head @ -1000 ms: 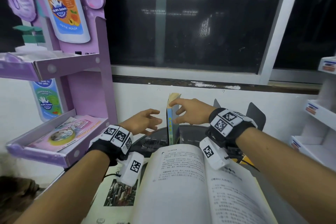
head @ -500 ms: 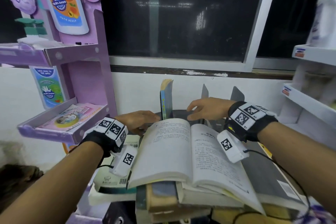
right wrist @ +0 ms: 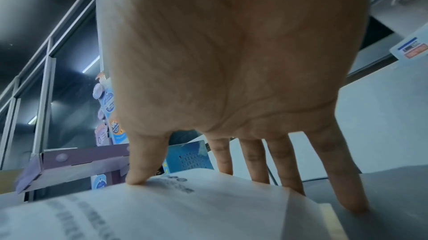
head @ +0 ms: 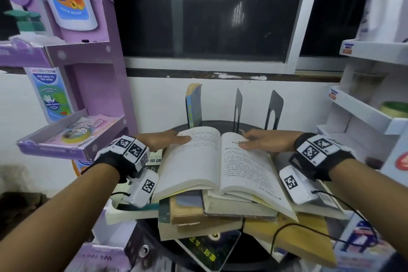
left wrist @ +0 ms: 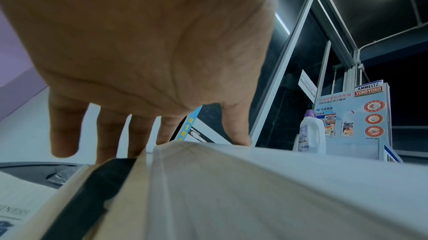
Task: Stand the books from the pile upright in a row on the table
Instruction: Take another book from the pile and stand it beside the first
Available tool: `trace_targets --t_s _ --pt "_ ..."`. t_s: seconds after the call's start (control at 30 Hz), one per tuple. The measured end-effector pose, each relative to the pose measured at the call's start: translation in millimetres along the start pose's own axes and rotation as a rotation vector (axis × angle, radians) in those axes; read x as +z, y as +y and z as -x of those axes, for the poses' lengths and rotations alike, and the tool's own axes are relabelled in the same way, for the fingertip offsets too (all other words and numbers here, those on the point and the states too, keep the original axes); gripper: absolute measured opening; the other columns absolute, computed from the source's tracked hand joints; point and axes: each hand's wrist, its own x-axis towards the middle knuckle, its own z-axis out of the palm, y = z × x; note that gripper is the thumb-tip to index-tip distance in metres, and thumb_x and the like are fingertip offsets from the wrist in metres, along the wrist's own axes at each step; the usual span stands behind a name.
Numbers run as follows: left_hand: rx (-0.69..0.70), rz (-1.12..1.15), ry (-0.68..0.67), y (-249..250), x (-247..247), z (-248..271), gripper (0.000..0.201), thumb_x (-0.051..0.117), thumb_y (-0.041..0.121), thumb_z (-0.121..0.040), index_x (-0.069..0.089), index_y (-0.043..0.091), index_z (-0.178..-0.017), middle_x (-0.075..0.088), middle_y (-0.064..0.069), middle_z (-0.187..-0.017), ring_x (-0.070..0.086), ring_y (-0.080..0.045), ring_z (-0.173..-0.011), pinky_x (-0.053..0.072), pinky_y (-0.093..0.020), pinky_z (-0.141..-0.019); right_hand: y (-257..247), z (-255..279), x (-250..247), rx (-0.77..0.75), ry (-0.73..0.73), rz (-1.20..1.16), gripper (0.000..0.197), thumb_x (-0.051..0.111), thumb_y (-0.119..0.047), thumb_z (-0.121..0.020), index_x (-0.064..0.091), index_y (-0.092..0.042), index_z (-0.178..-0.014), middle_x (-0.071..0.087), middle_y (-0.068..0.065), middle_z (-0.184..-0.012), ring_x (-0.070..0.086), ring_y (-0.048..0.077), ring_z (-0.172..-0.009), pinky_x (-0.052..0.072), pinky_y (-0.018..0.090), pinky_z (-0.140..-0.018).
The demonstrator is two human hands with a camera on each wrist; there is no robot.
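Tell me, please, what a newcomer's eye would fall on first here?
Probably the open book lying atop the messy pile in the centre, with the left hand and right hand on its far corners. Behind it, one blue book already stands upright.

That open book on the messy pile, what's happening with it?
A person is sorting a pile of books on a round dark table. Both hands are on the open white-paged book atop the pile: the left hand at its left far edge, the right hand at its right. One thin blue book already stands upright behind, beside two black metal bookends.
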Motion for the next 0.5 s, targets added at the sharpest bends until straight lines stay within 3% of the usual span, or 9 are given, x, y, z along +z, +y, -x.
trace_targets --t_s 0.03,0.1,0.17,0.2,0.27,0.33,0.4,0.43,0.5 --pt "0.009 0.022 0.014 -1 0 -3 0.069 0.053 0.078 -0.070 0.051 0.021 -0.108 0.063 0.023 -0.082 0.062 0.004 -0.084 0.039 -0.007 -0.055 2 1 1 -0.012 0.010 0.013 0.080 0.043 -0.079 -0.079 0.046 -0.024 -0.136 0.046 -0.010 -0.136 0.047 0.014 -0.127 0.036 0.041 -0.112" --pt "-0.021 0.059 0.059 -4 1 -5 0.050 0.053 0.061 -0.087 0.047 0.022 -0.118 0.062 0.014 -0.107 0.056 -0.008 -0.105 0.040 -0.012 -0.071 10 -2 4 -0.038 0.032 0.004 0.095 0.043 -0.092 -0.063 0.051 -0.028 -0.132 0.045 -0.012 -0.138 0.046 0.012 -0.127 0.032 0.041 -0.114" --pt "-0.009 0.032 0.088 -11 -1 -8 0.077 0.054 0.070 -0.076 0.051 0.013 -0.127 0.056 -0.008 -0.133 0.052 -0.025 -0.121 0.039 -0.027 -0.098 19 -11 4 -0.048 0.033 -0.031 0.102 0.045 -0.098 -0.051 0.056 -0.029 -0.126 0.046 -0.014 -0.139 0.046 0.011 -0.129 0.032 0.042 -0.114" --pt "-0.020 0.027 0.118 -14 -1 -11 0.086 0.054 0.070 -0.077 0.048 0.007 -0.134 0.050 -0.011 -0.140 0.045 -0.029 -0.130 0.035 -0.034 -0.104 18 -11 4 -0.043 0.033 -0.047 0.099 0.047 -0.097 -0.052 0.057 -0.029 -0.123 0.044 -0.014 -0.138 0.043 0.011 -0.131 0.030 0.042 -0.115" --pt "-0.057 0.031 0.187 -18 -1 -11 0.080 0.053 0.060 -0.087 0.034 0.009 -0.146 0.039 -0.004 -0.148 0.038 -0.025 -0.136 0.027 -0.033 -0.111 12 -5 3 -0.012 0.022 -0.055 0.075 0.052 -0.083 -0.071 0.058 -0.025 -0.118 0.045 -0.014 -0.132 0.040 0.006 -0.128 0.027 0.038 -0.116" --pt "-0.074 0.045 0.211 -19 -2 -11 0.088 0.057 0.065 -0.081 0.029 0.014 -0.148 0.034 -0.003 -0.151 0.036 -0.022 -0.136 0.026 -0.033 -0.114 12 -5 2 0.003 0.029 -0.066 0.061 0.053 -0.066 -0.085 0.059 -0.014 -0.118 0.050 -0.018 -0.120 0.043 0.001 -0.115 0.031 0.031 -0.108" --pt "-0.050 0.064 0.226 -19 -2 -10 0.109 0.065 0.078 -0.061 0.033 0.018 -0.146 0.038 -0.004 -0.147 0.042 -0.021 -0.129 0.031 -0.034 -0.112 15 -7 1 -0.002 0.059 -0.084 0.071 0.057 -0.068 -0.080 0.058 -0.008 -0.118 0.056 -0.018 -0.111 0.050 0.000 -0.105 0.036 0.029 -0.100" --pt "-0.054 0.083 0.236 -19 -3 -11 0.106 0.067 0.076 -0.062 0.034 0.019 -0.145 0.040 -0.004 -0.145 0.044 -0.020 -0.123 0.033 -0.032 -0.110 15 -8 0 -0.004 0.078 -0.089 0.077 0.059 -0.075 -0.073 0.058 -0.011 -0.116 0.059 -0.016 -0.109 0.054 0.003 -0.103 0.038 0.029 -0.098" --pt "-0.024 0.132 0.244 -19 -3 -12 0.080 0.066 0.054 -0.081 0.033 0.019 -0.145 0.042 -0.006 -0.142 0.045 -0.018 -0.115 0.036 -0.027 -0.101 19 -11 -2 -0.003 0.115 -0.093 0.081 0.060 -0.083 -0.059 0.058 -0.020 -0.111 0.062 -0.011 -0.108 0.059 0.009 -0.104 0.045 0.033 -0.098"
